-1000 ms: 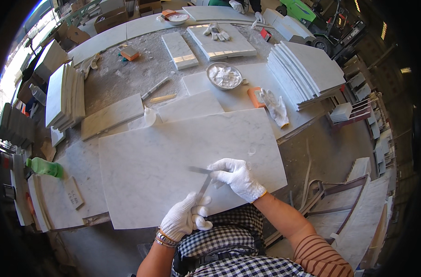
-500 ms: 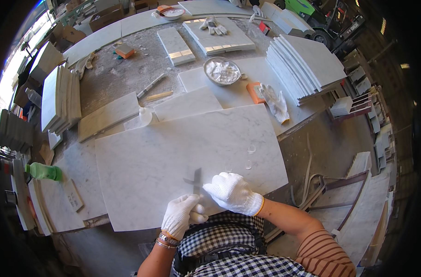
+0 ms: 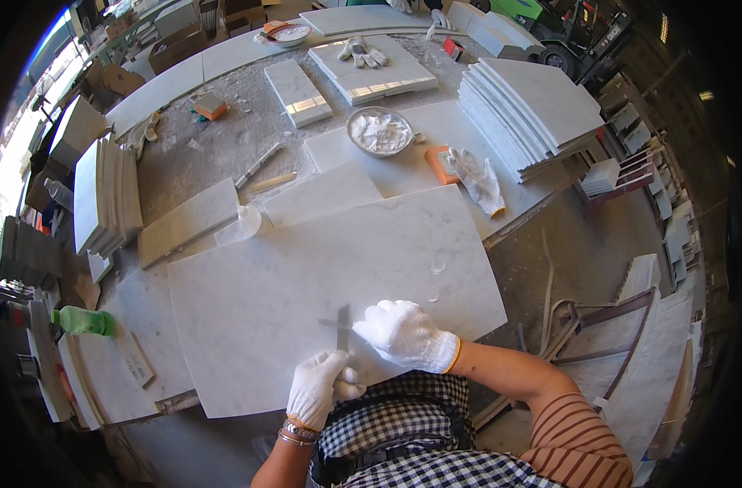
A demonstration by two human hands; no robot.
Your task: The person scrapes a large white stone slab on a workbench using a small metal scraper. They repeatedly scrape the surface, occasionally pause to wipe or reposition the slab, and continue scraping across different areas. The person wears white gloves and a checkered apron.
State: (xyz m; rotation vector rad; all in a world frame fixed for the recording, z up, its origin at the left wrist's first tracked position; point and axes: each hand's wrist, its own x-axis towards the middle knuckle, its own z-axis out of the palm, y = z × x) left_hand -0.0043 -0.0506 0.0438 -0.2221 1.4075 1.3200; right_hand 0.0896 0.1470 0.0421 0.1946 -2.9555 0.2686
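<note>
Both my hands wear white knitted gloves. Closed fingers of my left hand (image 3: 316, 389) grip a narrow grey scraper blade (image 3: 342, 336) that points away from me over the near part of a white marble slab (image 3: 265, 301). My right hand (image 3: 407, 333) is closed beside it. A second thin grey blade (image 3: 328, 322) crosses the first and reaches toward the right fingers, which appear to hold it; its grip end is hidden. Small wet-looking marks (image 3: 437, 267) lie on the slab to the right.
Beyond the slab stand a bowl of white paste (image 3: 380, 132), an orange block (image 3: 441, 165), a loose glove (image 3: 478, 180) and a white bottle (image 3: 249, 220). Stacked slabs (image 3: 525, 114) rise at right, more (image 3: 106, 195) at left. A green bottle (image 3: 83, 321) sits left.
The crossing blade has turned from slanted to nearly level against the upright one. Both hands stay close together, with only slight shifts, and the whole view has tilted a little.
</note>
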